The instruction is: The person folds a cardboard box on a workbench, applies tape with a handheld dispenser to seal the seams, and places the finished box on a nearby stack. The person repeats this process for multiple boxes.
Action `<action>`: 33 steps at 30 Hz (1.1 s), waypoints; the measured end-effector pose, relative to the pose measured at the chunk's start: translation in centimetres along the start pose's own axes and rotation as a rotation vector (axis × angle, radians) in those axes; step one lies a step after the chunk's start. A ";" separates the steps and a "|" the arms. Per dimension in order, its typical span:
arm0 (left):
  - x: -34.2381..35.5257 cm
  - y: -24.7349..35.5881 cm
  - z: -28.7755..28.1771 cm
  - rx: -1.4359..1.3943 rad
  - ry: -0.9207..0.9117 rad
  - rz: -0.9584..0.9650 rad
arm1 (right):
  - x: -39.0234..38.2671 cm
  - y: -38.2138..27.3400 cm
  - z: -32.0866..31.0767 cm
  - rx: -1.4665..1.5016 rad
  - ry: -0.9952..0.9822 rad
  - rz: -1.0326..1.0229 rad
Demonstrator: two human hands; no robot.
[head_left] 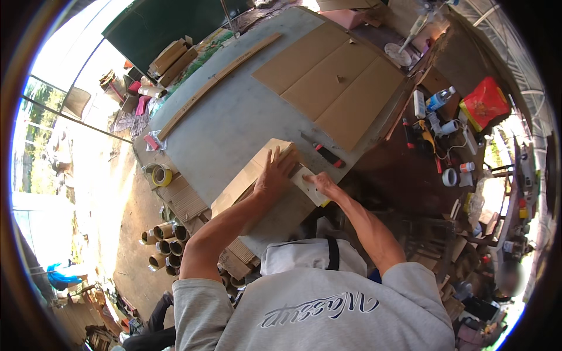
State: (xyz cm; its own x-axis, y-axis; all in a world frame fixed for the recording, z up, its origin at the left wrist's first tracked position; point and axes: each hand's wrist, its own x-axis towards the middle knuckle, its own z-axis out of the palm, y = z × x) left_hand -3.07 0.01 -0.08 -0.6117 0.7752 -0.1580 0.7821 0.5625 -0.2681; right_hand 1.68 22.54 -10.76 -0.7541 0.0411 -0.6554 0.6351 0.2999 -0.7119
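Observation:
A long, narrow cardboard box [249,172] lies slanting across the near part of the grey tabletop [222,117]. My left hand [275,171] rests on its far right end, fingers stretched out over the top. Just to the right, my right hand [322,184] is closed on a pale, flat tool-like piece [307,186] against the box end; a bit of yellow shows at its lower edge, and its kind is unclear. Beyond my hands lies a utility knife [328,154] with a red and black handle. The box's underside is hidden.
A flattened cardboard sheet [336,79] covers the table's far right. A long wooden strip [219,82] lies along its left side. Off the left edge are a yellow tape roll [161,175] and stacked cardboard tubes [164,240]. Tools and a bottle [440,99] crowd the brown surface at right.

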 end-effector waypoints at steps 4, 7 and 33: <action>0.4 1.6 2.7 0.061 0.055 -0.028 | -2.2 -2.4 -0.1 -0.160 0.051 -0.073; -0.5 1.5 3.0 0.054 0.057 -0.028 | -4.4 -6.6 0.3 -0.410 0.024 0.008; -13.3 -0.8 0.9 -0.601 0.134 -0.882 | 10.6 -5.3 -20.4 -0.705 0.527 -0.270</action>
State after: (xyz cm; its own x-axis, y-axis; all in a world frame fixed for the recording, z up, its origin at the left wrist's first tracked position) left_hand 4.36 -11.02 1.43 -0.9993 0.0316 -0.0215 0.0243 0.9596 0.2802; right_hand -13.09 40.85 -8.74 -0.9506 0.2618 -0.1665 0.3075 0.8668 -0.3925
